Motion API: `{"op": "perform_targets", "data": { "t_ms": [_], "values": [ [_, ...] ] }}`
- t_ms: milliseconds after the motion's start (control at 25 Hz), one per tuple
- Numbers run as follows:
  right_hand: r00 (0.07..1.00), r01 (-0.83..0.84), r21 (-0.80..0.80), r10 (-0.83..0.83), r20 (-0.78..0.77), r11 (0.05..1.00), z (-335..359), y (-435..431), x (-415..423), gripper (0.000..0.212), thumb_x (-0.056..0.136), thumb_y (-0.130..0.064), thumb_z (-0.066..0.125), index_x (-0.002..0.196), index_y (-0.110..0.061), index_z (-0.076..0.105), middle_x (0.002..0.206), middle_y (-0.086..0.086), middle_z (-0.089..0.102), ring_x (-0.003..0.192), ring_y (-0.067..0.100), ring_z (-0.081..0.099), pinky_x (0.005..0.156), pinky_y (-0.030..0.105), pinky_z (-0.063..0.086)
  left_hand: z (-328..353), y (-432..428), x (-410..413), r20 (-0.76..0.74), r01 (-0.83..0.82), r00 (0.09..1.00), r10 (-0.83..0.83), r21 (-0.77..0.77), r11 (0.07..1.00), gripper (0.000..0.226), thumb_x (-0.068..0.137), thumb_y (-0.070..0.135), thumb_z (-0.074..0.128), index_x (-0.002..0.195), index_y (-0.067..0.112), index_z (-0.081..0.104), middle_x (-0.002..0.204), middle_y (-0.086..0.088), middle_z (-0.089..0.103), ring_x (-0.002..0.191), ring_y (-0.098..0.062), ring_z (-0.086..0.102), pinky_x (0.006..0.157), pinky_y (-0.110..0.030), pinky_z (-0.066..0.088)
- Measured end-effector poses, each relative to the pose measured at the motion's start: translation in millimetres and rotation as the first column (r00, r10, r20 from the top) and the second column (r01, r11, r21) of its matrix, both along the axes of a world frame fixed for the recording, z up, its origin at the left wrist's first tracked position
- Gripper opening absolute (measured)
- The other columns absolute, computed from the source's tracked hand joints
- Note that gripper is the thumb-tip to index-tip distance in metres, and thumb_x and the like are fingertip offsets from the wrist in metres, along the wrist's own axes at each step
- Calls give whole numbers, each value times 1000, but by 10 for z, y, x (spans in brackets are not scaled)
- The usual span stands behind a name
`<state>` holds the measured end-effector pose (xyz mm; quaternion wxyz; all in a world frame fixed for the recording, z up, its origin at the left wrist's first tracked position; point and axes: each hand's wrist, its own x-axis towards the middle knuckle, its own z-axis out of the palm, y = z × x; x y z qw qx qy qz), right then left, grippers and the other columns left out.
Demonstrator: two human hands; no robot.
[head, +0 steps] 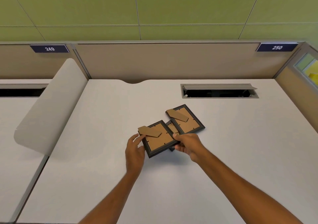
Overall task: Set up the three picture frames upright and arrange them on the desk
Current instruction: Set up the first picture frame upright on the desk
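Three black picture frames lie face down mid-desk, brown cardboard backs up. The near frame (159, 140) is raised a little off the desk between both hands. My right hand (187, 143) pinches its right edge, and my left hand (135, 148) touches its left edge and the brown stand flap (149, 132). The far frame (186, 119) lies flat with its stand flap (177, 115) folded against its back. A third frame (172, 127) is mostly hidden beneath the other two.
The white desk (103, 154) ends at a beige partition at the back. An open cable hatch (219, 91) sits at the back right. A curved grey divider (49, 106) stands on the left. Number plates 249 and 250 hang on the partition.
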<state>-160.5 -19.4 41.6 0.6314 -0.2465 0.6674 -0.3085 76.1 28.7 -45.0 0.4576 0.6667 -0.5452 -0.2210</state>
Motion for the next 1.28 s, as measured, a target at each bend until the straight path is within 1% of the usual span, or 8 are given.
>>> {"op": "perform_targets", "data": {
  "t_ms": [200, 440, 560, 680, 840, 1000, 1160, 1280],
  "values": [
    [999, -12, -59, 14, 37, 998, 374, 43, -96, 31, 96, -27, 81, 108, 1, 77, 86, 16, 78, 67, 20, 71, 66, 30, 67, 303, 0, -79, 65, 31, 998, -20, -165, 986, 41, 91, -17, 71, 123, 8, 79, 128, -8, 74, 118, -20, 71, 102, -30, 61],
    [923, -258, -87, 219, -316, 962, 702, 28, -435, 48, 100, -58, 64, 100, -11, 75, 97, 6, 76, 88, 23, 74, 74, 36, 61, 545, -102, -348, 37, 39, 999, -33, -173, 984, 25, 92, -4, 77, 110, 11, 84, 104, 2, 83, 95, -14, 79, 91, -32, 65],
    [893, -301, -141, 226, -389, 943, 745, -53, -704, 62, 97, -71, 59, 118, -13, 67, 113, 4, 71, 103, 24, 70, 82, 38, 58, 580, -151, -534, 27, 57, 998, -54, -122, 991, 24, 92, -2, 78, 108, 15, 84, 102, 7, 83, 89, -11, 76, 85, -32, 63],
    [883, -402, -130, 345, -319, 907, 775, -101, -1009, 72, 98, -78, 46, 131, -18, 71, 133, 1, 71, 117, 21, 65, 104, 45, 52, 625, -183, -818, -14, 97, 995, -98, -38, 995, 29, 91, -4, 74, 107, 19, 84, 100, 16, 81, 87, -5, 73, 81, -24, 59],
    [854, -493, -103, 458, -245, 864, 756, -73, -1440, 81, 96, -87, 30, 126, -30, 80, 126, -3, 79, 122, 19, 66, 117, 48, 43, 744, -275, -1256, -7, 191, 982, -191, -9, 982, 29, 91, 4, 66, 101, 25, 83, 85, 17, 76, 81, -6, 67, 71, -20, 51],
    [880, -466, -116, 446, -163, 877, 721, -92, -1866, 89, 90, -94, 28, 127, -31, 80, 126, 1, 80, 127, 26, 68, 120, 50, 43, 831, -404, -1717, -37, 256, 966, -254, 31, 966, 19, 93, 6, 73, 99, 20, 85, 82, 15, 79, 76, -4, 69, 66, -24, 53],
    [934, -356, -129, 348, -82, 926, 684, -108, -2301, 85, 95, -87, 31, 127, -26, 80, 121, 4, 83, 123, 28, 72, 116, 50, 48, 822, -531, -2164, -34, 297, 955, -296, 60, 953, 16, 93, 9, 75, 97, 21, 84, 77, 18, 75, 62, 4, 59, 58, -21, 42],
    [965, -263, -136, 262, -26, 955, 597, -136, -2551, 78, 97, -83, 37, 130, -25, 78, 122, 5, 82, 123, 30, 72, 116, 53, 48, 843, -611, -2437, -22, 319, 948, -318, 72, 945, 17, 93, 12, 75, 103, 22, 85, 81, 13, 78, 67, -1, 62, 58, -27, 50]
  ]
}}
